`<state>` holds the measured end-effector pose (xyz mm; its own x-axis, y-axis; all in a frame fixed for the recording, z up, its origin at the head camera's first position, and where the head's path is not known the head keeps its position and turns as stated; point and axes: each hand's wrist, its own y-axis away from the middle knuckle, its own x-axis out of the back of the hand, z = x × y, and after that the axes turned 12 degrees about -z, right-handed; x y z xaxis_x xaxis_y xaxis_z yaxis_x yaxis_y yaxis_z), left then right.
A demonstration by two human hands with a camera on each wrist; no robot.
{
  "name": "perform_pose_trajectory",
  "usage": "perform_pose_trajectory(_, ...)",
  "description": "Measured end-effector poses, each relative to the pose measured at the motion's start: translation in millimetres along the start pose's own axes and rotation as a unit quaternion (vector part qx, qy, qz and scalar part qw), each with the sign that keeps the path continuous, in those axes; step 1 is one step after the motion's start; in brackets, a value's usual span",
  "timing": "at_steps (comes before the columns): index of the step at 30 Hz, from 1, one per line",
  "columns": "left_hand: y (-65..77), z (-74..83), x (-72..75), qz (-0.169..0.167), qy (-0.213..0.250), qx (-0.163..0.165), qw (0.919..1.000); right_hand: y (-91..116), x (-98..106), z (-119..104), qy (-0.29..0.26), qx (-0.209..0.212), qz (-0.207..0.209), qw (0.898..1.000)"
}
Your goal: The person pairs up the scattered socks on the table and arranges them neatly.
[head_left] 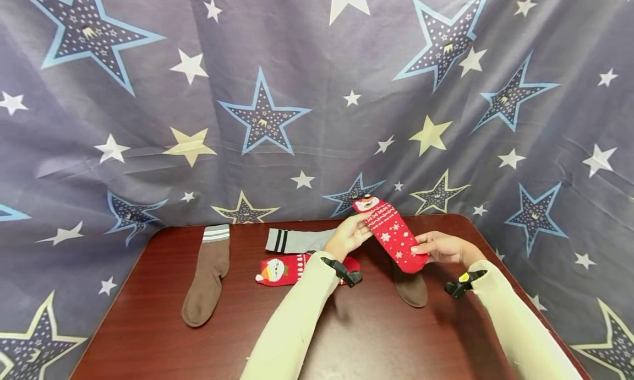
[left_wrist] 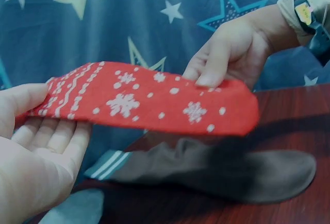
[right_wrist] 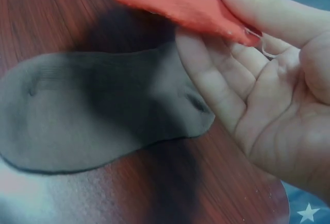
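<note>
Head view. Counted on or over the table (head_left: 223, 347): two brown, two red, one grey. Lying at far left, striped cuff toward the curtain (head_left: 317, 168): first brown sock (head_left: 207, 278). Laid crosswise near the middle: grey sock (head_left: 302, 240) with black bands, and just in front of it, lower red sock (head_left: 282, 270), partly hidden by left sleeve (head_left: 292, 325). Held up over the right side: upper red sock (head_left: 391, 234), tilted, toe down to the right. Gripped near the cuff by left hand (head_left: 350, 235), near the toe by right hand (head_left: 442, 248). Lying underneath: second brown sock (head_left: 411, 288), partly covered from sight.

Left wrist view. Pinched narrowly between left thumb and fingers, at the zigzag band: upper red sock, stretched across to right hand. Visible below, well apart from it: second brown sock, white-striped at the cuff.

Right wrist view. Closed narrowly on red fabric, thumb above, fingers beneath. Lying on the table below, partly shadowed: second brown sock.
</note>
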<state>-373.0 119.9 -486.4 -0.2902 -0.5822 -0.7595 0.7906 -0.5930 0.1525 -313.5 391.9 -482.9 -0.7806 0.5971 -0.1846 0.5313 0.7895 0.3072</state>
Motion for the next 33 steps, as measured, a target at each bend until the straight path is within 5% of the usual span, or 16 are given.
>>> perform_pose_trajectory(8, 10.9, 9.8, 22.8, -0.008, -0.034, -0.001, 0.9994, -6, -4, -3, -0.010, 0.016, -0.016, 1.000)
perform_pose_trajectory(20, 20.6, 22.2, 44.7, -0.025, -0.088, -0.023, 0.9955, -15, -8, 0, -0.008, 0.006, 0.013, 1.000)
perform_pose_trajectory(33, 37.9, 42.3, 68.0, -0.066, -0.125, 0.008, 0.9899, -23, -9, -1, -0.002, 0.011, 0.021, 1.000)
